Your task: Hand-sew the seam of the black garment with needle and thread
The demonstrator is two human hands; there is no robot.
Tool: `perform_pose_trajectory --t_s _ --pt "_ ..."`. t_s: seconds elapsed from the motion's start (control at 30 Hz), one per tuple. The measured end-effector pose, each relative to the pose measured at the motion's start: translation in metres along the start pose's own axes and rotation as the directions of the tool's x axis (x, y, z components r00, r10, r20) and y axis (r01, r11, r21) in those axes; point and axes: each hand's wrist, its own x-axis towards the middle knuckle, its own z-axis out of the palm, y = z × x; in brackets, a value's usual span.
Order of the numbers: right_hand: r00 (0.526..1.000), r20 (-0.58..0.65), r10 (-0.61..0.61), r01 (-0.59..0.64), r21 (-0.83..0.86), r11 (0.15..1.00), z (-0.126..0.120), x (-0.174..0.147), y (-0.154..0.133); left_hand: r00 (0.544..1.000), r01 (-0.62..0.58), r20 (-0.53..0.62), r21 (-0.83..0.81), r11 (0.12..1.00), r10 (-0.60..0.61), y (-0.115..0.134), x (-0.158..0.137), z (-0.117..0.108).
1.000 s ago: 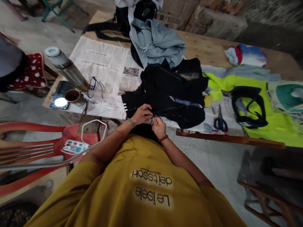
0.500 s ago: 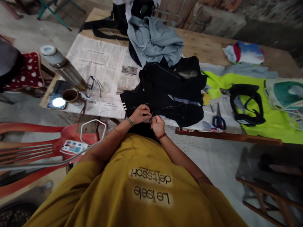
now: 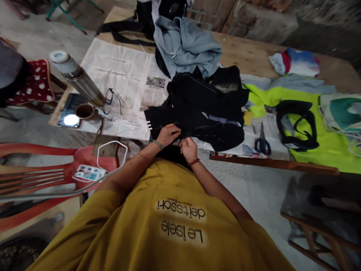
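A black garment (image 3: 194, 109) with thin white lines and a few white stripes at its left end lies bunched at the table's front edge. My left hand (image 3: 168, 134), wearing a green bead bracelet, is closed on the garment's near edge, its fingertips pinched together. Just right of it and a little lower, my right hand (image 3: 188, 148), with a red bead bracelet, is curled with thumb and forefinger pressed together. What the right fingers hold is too small to make out. A small gap separates the two hands.
Scissors (image 3: 262, 141) and a black band (image 3: 297, 124) lie to the right, near a neon yellow garment (image 3: 335, 139) and an iron (image 3: 341, 113). Leftward are eyeglasses (image 3: 113, 101), a cup (image 3: 87, 113), a flask (image 3: 79, 81) and a phone (image 3: 67, 113). Grey clothing (image 3: 188, 45) lies behind.
My hands, which were touching at the fingertips, are now slightly apart. The right hand has shifted a little down from the left. The whole view has moved slightly.
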Motion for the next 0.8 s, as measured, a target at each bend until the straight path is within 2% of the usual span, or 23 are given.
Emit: perform_pose_trajectory --t_s 0.1,0.37,0.6,0.7,0.8 --pt "1.000 0.006 0.001 -0.001 -0.006 1.000 0.000 0.000 0.000 1.000 -0.009 -0.003 -0.021 1.000 0.009 0.000 -0.001 -0.002" --pt "0.999 0.004 -0.054 0.054 0.003 0.999 0.000 0.000 0.001 0.994 -0.077 0.084 0.006 0.997 0.076 -0.002 0.000 -0.001" --pt "0.999 -0.045 0.002 0.000 0.039 0.999 0.005 0.003 0.007 0.976 -0.128 0.172 -0.036 0.991 0.132 -0.005 0.001 -0.002" --pt "0.999 -0.046 0.025 -0.021 0.074 0.997 0.005 0.004 0.006 0.972 -0.121 0.192 -0.068 0.990 0.133 -0.003 0.002 -0.006" --pt "1.000 -0.015 0.007 -0.005 0.109 0.994 0.004 0.003 0.003 0.983 -0.076 0.160 -0.106 0.991 0.093 0.002 0.002 -0.013"
